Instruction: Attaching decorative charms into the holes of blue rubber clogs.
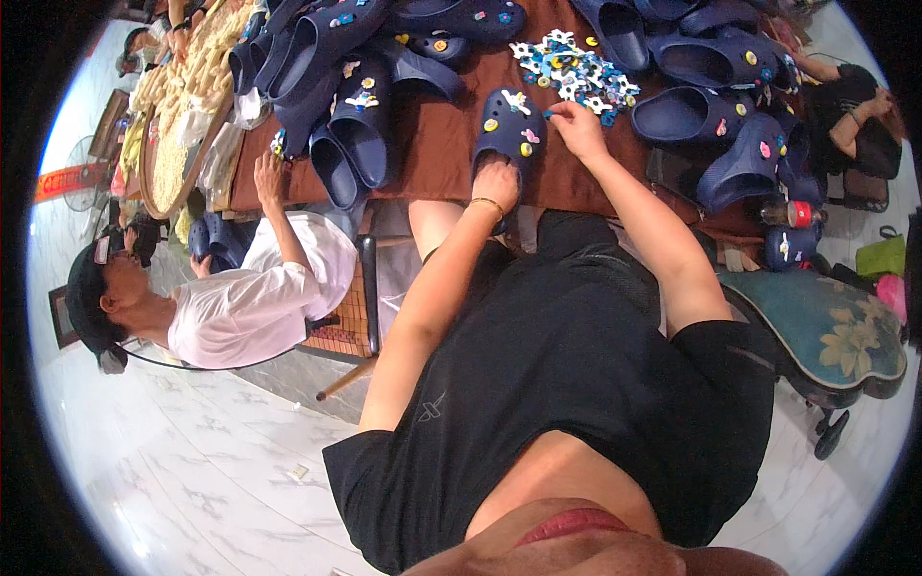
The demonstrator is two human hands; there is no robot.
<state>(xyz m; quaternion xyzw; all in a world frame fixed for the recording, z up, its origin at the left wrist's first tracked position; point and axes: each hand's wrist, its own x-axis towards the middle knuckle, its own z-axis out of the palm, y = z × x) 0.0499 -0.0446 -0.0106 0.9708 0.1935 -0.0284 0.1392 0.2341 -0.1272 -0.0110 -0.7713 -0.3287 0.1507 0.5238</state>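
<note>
A navy clog (507, 120) with holes in its upper lies in front of me on the brown cloth, toe pointing away. It carries a white charm and yellow round charms. My left hand (497, 180) is pushed into the clog's opening and holds it, its fingers hidden inside. Just right of the clog, my right hand (579, 132) has its fingertips pinched on a small blue shoe charm (548, 114). Beyond that hand spreads a pile of loose shoe charms (567, 69) in white, blue and yellow.
Decorated navy clogs (360, 125) crowd the table at left, and further clogs (706, 115) lie at right. A co-worker in a white shirt (245, 298) sits to my left, holding a clog. At right stand a drink bottle (793, 213) and a flowered chair seat (816, 326).
</note>
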